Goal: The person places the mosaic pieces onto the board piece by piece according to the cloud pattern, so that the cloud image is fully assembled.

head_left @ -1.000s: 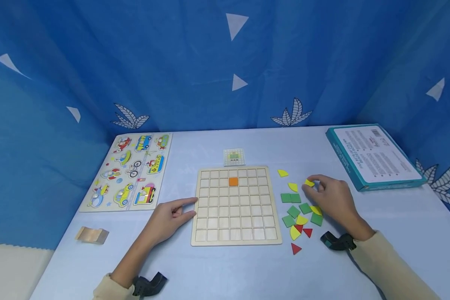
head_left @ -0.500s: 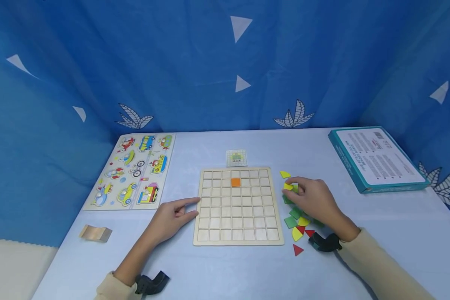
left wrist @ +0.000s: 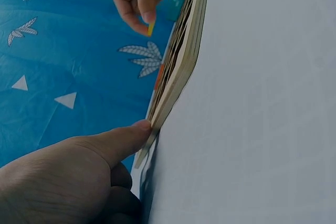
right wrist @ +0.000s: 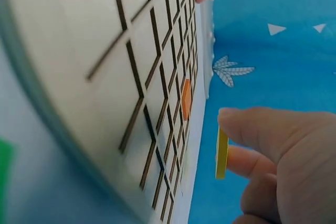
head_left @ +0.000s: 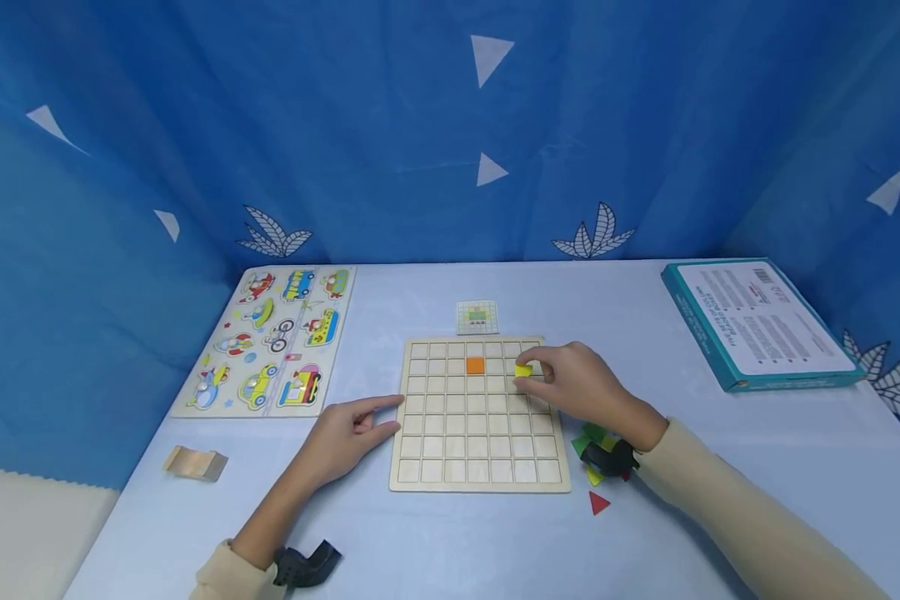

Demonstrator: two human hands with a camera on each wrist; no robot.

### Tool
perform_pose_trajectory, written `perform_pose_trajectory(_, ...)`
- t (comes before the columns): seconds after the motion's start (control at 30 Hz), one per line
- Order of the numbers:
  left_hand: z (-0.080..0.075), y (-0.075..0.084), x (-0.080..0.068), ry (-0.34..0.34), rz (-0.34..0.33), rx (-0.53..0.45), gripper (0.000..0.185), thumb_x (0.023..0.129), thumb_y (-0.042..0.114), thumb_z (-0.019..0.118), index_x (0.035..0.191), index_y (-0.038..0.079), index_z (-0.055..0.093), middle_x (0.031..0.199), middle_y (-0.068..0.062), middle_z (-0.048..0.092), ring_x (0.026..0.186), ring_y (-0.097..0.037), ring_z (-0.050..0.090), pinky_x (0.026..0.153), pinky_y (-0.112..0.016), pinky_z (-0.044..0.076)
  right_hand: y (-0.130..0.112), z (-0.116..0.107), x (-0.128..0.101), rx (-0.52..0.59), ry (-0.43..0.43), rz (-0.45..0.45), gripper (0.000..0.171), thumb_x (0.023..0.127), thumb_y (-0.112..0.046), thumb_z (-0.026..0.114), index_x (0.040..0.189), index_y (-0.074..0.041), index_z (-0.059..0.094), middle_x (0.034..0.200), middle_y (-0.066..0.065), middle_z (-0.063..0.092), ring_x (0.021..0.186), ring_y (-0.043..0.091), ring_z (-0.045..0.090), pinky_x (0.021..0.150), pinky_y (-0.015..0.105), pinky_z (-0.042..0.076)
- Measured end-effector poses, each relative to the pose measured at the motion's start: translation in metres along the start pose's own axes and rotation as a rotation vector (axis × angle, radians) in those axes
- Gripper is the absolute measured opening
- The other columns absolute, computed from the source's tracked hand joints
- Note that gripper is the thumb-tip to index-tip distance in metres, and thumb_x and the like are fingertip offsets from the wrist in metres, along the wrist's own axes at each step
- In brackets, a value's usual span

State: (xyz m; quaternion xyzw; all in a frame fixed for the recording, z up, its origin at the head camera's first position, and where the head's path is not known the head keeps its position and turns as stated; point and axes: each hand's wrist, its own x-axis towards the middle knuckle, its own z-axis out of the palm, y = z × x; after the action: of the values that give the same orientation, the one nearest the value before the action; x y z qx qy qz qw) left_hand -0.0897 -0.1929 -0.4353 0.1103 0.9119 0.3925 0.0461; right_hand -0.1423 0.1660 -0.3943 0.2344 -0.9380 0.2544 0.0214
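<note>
A wooden grid board (head_left: pixel 478 467) lies flat on the pale blue table, with one orange square tile (head_left: pixel 476 365) in its second row. My right hand (head_left: pixel 570 385) hovers over the board's upper right cells and pinches a yellow tile (head_left: pixel 523 370) between thumb and fingers; the same yellow tile (right wrist: pixel 221 153) shows edge-on in the right wrist view, above the board (right wrist: pixel 79 51). My left hand (head_left: pixel 345 433) rests on the table, its index fingertip (left wrist: pixel 137 128) touching the board's left edge (left wrist: pixel 178 72). Loose green, yellow and red tiles (head_left: pixel 598 502) lie right of the board, partly hidden by my right wrist.
A small pattern card (head_left: pixel 477 317) lies behind the board. A vehicle peg puzzle (head_left: pixel 270 340) sits at the left, a small wooden block (head_left: pixel 195 462) near the left front edge, and a teal box (head_left: pixel 757 323) at the right. Blue curtains enclose the table.
My right hand has carried the yellow tile leftward from the loose pile to above the board's upper right cells. The left hand has stayed on the board's edge.
</note>
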Motion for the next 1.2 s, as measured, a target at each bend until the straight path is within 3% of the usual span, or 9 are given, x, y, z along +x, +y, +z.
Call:
perform_pose_trajectory(0.2, 0.002, 0.0, 0.0, -0.003, 0.002, 0.013, 0.037, 0.092, 0.033, 0.078, 0.128, 0.027, 0.073, 0.055, 0.011, 0.039, 0.05, -0.005, 0.032, 0.052, -0.025, 0.032, -0.004, 0.008, 0.016, 0.022, -0.117, -0.018, 0.031, 0.088, -0.031, 0.083, 0.114, -0.015, 0.077, 0.054, -0.008, 0.042, 0.051, 0.011, 0.041, 0.049, 0.028, 0.03)
perform_pose_trajectory(0.4, 0.003, 0.0, 0.0, 0.001, -0.005, 0.019, 0.038, 0.091, 0.032, 0.079, 0.128, 0.026, 0.073, 0.055, 0.011, 0.039, 0.05, -0.005, 0.032, 0.052, -0.025, 0.031, -0.002, 0.016, 0.024, 0.005, -0.166, -0.087, 0.03, 0.091, -0.032, 0.08, 0.116, -0.016, 0.076, 0.054, -0.01, 0.041, 0.051, 0.009, 0.04, 0.056, 0.031, 0.034)
perform_pose_trajectory(0.6, 0.003, 0.001, 0.0, 0.004, -0.002, 0.02, 0.037, 0.091, 0.031, 0.079, 0.128, 0.027, 0.073, 0.055, 0.011, 0.038, 0.051, -0.005, 0.032, 0.052, -0.025, 0.031, 0.001, 0.02, 0.028, -0.006, -0.175, -0.133, 0.03, 0.093, -0.032, 0.078, 0.119, -0.017, 0.076, 0.053, -0.011, 0.043, 0.05, 0.008, 0.04, 0.076, 0.038, 0.042)
perform_pose_trajectory(0.93, 0.001, 0.002, 0.0, 0.014, 0.001, 0.028, 0.037, 0.091, 0.031, 0.08, 0.128, 0.026, 0.073, 0.055, 0.011, 0.038, 0.051, -0.005, 0.032, 0.052, -0.025, 0.031, 0.006, 0.022, 0.027, 0.02, -0.151, -0.123, 0.032, 0.095, -0.021, 0.074, 0.127, -0.019, 0.073, 0.052, -0.01, 0.04, 0.047, 0.008, 0.039, 0.054, 0.03, 0.033)
perform_pose_trajectory(1.2, 0.0, 0.001, 0.0, 0.005, -0.017, 0.027, 0.037, 0.091, 0.031, 0.08, 0.127, 0.026, 0.073, 0.055, 0.011, 0.037, 0.051, -0.005, 0.031, 0.053, -0.025, 0.031, 0.009, 0.024, 0.027, 0.039, -0.097, -0.026, 0.034, 0.095, -0.022, 0.074, 0.129, -0.018, 0.073, 0.055, -0.006, 0.04, 0.047, 0.011, 0.036, 0.049, 0.029, 0.031)
